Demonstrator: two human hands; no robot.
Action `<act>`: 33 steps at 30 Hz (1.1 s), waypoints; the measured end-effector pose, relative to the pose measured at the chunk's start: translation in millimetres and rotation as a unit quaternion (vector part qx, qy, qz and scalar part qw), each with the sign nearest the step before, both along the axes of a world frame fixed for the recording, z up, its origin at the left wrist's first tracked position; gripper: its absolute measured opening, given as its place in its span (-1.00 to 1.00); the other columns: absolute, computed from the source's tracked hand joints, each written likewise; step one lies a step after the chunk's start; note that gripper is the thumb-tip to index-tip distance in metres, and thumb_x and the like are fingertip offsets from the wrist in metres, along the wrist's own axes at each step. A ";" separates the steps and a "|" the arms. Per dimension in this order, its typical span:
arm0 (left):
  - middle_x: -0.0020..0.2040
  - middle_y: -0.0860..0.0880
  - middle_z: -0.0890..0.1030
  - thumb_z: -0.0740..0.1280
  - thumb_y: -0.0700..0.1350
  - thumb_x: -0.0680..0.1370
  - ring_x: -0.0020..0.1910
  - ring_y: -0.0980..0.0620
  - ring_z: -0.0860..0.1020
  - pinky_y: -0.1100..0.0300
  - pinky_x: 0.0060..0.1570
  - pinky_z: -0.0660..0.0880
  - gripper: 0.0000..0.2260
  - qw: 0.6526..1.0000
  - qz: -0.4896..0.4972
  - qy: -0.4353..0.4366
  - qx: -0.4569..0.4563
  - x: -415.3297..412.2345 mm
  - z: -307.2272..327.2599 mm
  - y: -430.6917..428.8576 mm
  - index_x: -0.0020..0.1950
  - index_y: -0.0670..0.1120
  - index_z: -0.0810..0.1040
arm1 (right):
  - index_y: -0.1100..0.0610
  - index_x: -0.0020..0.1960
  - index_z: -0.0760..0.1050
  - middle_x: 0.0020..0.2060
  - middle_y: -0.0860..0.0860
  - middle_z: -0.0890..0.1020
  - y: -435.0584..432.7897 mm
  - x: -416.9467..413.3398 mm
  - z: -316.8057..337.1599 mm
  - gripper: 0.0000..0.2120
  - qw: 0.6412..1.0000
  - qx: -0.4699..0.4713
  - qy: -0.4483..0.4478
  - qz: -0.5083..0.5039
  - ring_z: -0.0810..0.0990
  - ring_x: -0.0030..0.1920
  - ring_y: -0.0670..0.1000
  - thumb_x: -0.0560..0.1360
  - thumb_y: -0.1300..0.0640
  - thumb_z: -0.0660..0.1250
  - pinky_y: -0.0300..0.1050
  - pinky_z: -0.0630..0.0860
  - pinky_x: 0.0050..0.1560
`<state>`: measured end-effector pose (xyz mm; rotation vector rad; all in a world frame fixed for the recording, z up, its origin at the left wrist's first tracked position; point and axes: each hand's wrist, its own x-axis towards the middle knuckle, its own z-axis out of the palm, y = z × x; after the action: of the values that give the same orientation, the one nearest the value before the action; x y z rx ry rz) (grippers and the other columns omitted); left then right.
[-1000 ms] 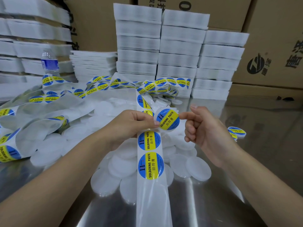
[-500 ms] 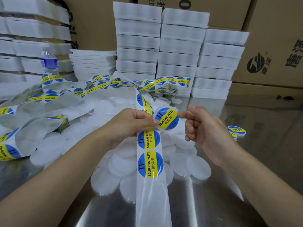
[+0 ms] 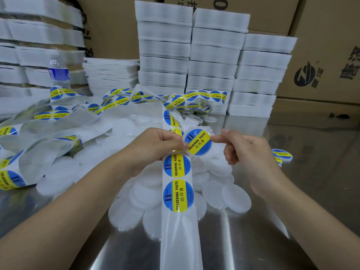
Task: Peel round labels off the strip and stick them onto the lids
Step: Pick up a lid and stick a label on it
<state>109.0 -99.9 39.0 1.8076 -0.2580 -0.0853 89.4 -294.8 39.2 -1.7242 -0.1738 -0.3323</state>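
Barely shifted: labelled white round plastic lid [image 3: 197, 142], rim pinched by right hand [image 3: 251, 152] fingers; left hand [image 3: 153, 147] pinches white label strip [image 3: 181, 240]. Sticking done, I judge; next, set aside.

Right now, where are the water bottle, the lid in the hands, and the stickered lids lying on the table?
water bottle [image 3: 58, 72]: head view, its blue wrapper.
held lid [image 3: 197, 142]: head view, middle of its label.
finished lids [image 3: 282, 153]: head view, top lid's label.
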 end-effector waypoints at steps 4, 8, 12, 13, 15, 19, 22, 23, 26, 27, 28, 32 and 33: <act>-0.11 -0.10 0.71 0.40 -0.13 0.48 -0.21 0.05 0.56 0.20 -0.16 0.42 -0.86 1.000 -0.005 0.000 0.012 -1.5 -0.5 -1.5 -0.24 -0.03 0.72 | -0.06 -0.38 0.66 -0.54 0.07 0.51 1.2 -1.3 -3.6 -0.65 0.998 0.008 -0.045 -0.037 0.31 -0.50 -0.07 0.52 0.01 0.25 -0.22 0.31 -0.42; -0.17 -0.03 0.71 0.39 -0.14 0.48 -0.25 0.11 0.59 0.25 -0.18 0.46 -0.84 1.000 -0.003 0.000 0.005 -1.3 0.2 -1.9 -0.27 -0.01 0.71 | -0.06 -0.34 0.67 -0.60 -0.05 0.44 1.8 -2.0 -5.8 -0.67 0.996 0.008 -0.078 -0.044 0.33 -0.51 -0.10 0.53 0.03 0.25 -0.23 0.31 -0.41; -0.20 -0.01 0.71 0.39 -0.16 0.48 -0.26 0.10 0.60 0.17 -0.10 0.49 -0.80 1.000 -0.001 0.000 -0.001 -0.4 -0.1 -2.0 -0.30 0.03 0.71 | -0.04 -0.32 0.67 -0.61 -0.03 0.42 1.0 -2.6 -3.9 -0.67 0.995 0.017 -0.087 -0.045 0.32 -0.53 -0.11 0.54 0.05 0.25 -0.34 0.32 -0.47; -0.19 -0.01 0.71 0.38 -0.17 0.49 -0.26 0.11 0.62 0.16 -0.07 0.51 -0.80 1.000 -0.005 0.002 -0.005 -0.1 -0.1 -2.3 -0.30 0.02 0.71 | -0.04 -0.32 0.67 -0.61 -0.02 0.42 0.6 -2.8 -2.6 -0.67 0.995 0.024 -0.084 -0.044 0.33 -0.53 -0.11 0.54 0.05 0.25 -0.34 0.32 -0.48; -0.19 0.00 0.72 0.39 -0.16 0.48 -0.24 0.13 0.63 0.12 0.00 0.52 -0.81 1.000 -0.023 0.004 -0.016 -1.3 -0.1 -2.3 -0.29 0.03 0.72 | -0.06 -0.34 0.66 -0.55 0.02 0.47 -0.4 -3.4 -0.1 -0.65 0.996 0.028 -0.080 -0.036 0.34 -0.53 -0.11 0.55 0.05 0.23 -0.34 0.34 -0.47; -0.13 -0.03 0.72 0.45 0.04 0.26 -0.13 0.09 0.65 0.11 0.09 0.53 -0.80 0.996 -0.078 0.002 -0.038 -6.8 -0.5 -3.4 -0.19 0.00 0.73 | -0.19 -0.03 0.56 -0.33 -0.08 0.61 3.7 -7.1 -0.8 -0.88 0.994 -0.061 -0.084 0.037 0.49 -0.41 -0.21 0.51 -0.09 0.25 -0.36 0.44 -0.35; -0.10 -0.07 0.72 0.45 0.09 0.20 -0.08 0.04 0.66 0.09 0.09 0.55 -0.67 0.994 -0.098 -0.005 -0.036 -7.1 -2.8 -4.6 -0.15 -0.06 0.72 | -0.18 0.10 0.49 -0.19 -0.04 0.66 6.8 -7.6 -9.4 -0.61 0.988 -0.099 -0.076 0.092 0.56 -0.27 -0.13 0.32 -0.26 0.24 -0.27 0.52 -0.21; -0.14 -0.06 0.72 0.45 0.08 0.21 -0.11 0.07 0.67 0.15 0.02 0.59 -0.71 0.994 -0.108 -0.011 -0.031 -7.5 -3.2 -5.0 -0.18 -0.05 0.72 | -0.18 0.12 0.48 -0.17 -0.08 0.66 7.7 -7.8 -10.8 -0.56 0.987 -0.108 -0.076 0.089 0.58 -0.24 -0.08 0.29 -0.28 0.25 -0.24 0.53 -0.18; -0.23 -0.06 0.71 0.47 0.07 0.20 -0.22 0.11 0.65 0.28 -0.15 0.59 -0.78 0.992 -0.121 -0.032 -0.004 -10.0 -5.1 -7.1 -0.27 -0.03 0.72 | -0.23 0.10 0.48 -0.14 -0.16 0.65 7.0 -6.5 -12.4 -0.51 0.985 -0.138 -0.083 0.062 0.60 -0.15 -0.12 0.22 -0.37 0.25 -0.23 0.54 -0.09; -0.22 -0.09 0.71 0.48 0.09 0.18 -0.22 0.11 0.65 0.27 -0.13 0.59 -0.76 0.991 -0.127 -0.036 0.009 -10.1 -6.4 -7.5 -0.27 -0.04 0.72 | -0.25 0.05 0.49 -0.15 -0.19 0.65 6.8 -6.1 -12.7 -0.52 0.984 -0.150 -0.084 0.054 0.60 -0.14 -0.18 0.19 -0.40 0.25 -0.26 0.52 -0.08; -0.22 -0.11 0.71 0.49 0.10 0.17 -0.23 0.10 0.64 0.27 -0.13 0.59 -0.74 0.990 -0.135 -0.037 0.022 -11.0 -6.6 -8.2 -0.27 -0.04 0.73 | -0.25 0.00 0.50 -0.18 -0.23 0.64 7.3 -6.3 -13.1 -0.54 0.982 -0.162 -0.084 0.047 0.59 -0.15 -0.22 0.17 -0.41 0.25 -0.30 0.51 -0.10; -0.20 -0.20 0.68 0.50 0.11 0.18 -0.26 0.08 0.63 0.28 -0.16 0.58 -0.64 0.988 -0.141 -0.041 0.055 -11.6 -6.7 -9.0 -0.19 -0.13 0.71 | -0.10 -0.17 0.54 -0.32 -0.17 0.62 8.6 -7.7 -14.1 -0.54 0.978 -0.191 -0.083 0.021 0.55 -0.33 -0.20 0.14 -0.42 0.28 -0.32 0.46 -0.33; -0.24 -0.19 0.68 0.50 0.10 0.19 -0.28 0.09 0.62 0.30 -0.19 0.57 -0.65 0.988 -0.139 -0.041 0.057 -11.4 -6.6 -9.0 -0.19 -0.13 0.71 | -0.05 -0.18 0.55 -0.34 -0.13 0.62 7.8 -6.9 -14.1 -0.50 0.975 -0.204 -0.085 0.007 0.54 -0.35 -0.16 0.13 -0.42 0.27 -0.26 0.46 -0.34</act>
<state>97.6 -108.8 32.4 1.8818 -0.5732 -0.2276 82.5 -287.0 25.1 -2.0986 -0.4010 -0.4574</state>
